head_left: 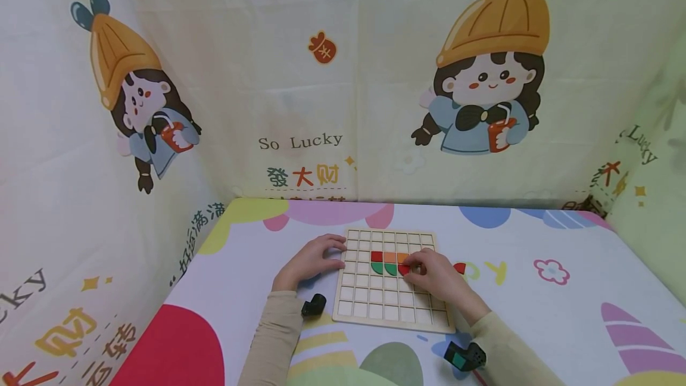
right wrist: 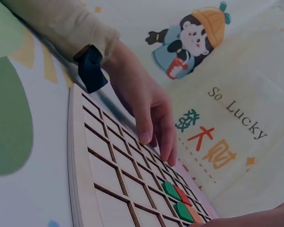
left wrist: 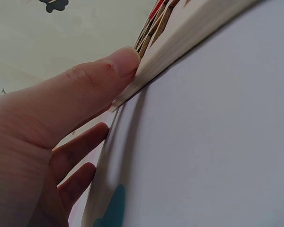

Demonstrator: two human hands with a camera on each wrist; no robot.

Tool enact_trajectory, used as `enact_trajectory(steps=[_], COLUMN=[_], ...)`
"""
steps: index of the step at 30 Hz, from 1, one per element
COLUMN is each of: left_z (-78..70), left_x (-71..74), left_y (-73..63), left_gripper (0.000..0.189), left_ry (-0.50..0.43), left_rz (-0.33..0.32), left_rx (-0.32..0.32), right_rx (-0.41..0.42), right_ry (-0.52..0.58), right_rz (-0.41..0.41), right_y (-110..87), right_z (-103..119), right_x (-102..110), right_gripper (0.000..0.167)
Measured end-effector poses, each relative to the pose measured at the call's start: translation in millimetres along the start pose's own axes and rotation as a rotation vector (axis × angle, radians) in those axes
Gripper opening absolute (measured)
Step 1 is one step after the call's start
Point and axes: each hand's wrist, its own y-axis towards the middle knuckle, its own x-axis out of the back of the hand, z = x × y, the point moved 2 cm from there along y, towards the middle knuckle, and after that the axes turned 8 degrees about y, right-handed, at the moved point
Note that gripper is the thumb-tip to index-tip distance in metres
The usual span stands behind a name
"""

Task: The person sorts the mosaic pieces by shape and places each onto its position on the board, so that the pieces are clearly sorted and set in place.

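A wooden grid board point(head_left: 353, 296) lies on the table with small coloured pieces in its middle cells. One row has a red square point(head_left: 377, 256) and orange pieces point(head_left: 389, 257). Below it are green rounded pieces point(head_left: 377, 267) and a red rounded piece point(head_left: 403, 269). My right hand point(head_left: 436, 273) is over the board, thumb and forefinger pinching at that red piece; its fingertips partly hide it. At the board's left edge rests my left hand point(head_left: 316, 258), fingers loosely extended. The thumb point(left wrist: 123, 61) touches the board's side in the left wrist view.
Another red piece point(head_left: 460, 268) lies on the patterned tablecloth point(head_left: 514, 326), just right of the right hand. A printed curtain point(head_left: 386, 177) stands behind the table and on both sides. Each wrist carries a small black camera point(head_left: 314, 305).
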Motion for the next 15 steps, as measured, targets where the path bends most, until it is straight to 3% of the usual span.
enact_trajectory(steps=[15], left_z=[-0.7], left_x=[0.4], left_y=[-0.4], left_gripper=[0.036], left_ry=[-0.005], left_rz=[-0.001], left_rx=[0.0], right_rx=[0.018], right_ry=[-0.025], right_rz=[-0.028], right_y=[0.3], right_z=[-3.2], right_x=[-1.0], right_gripper=[0.015])
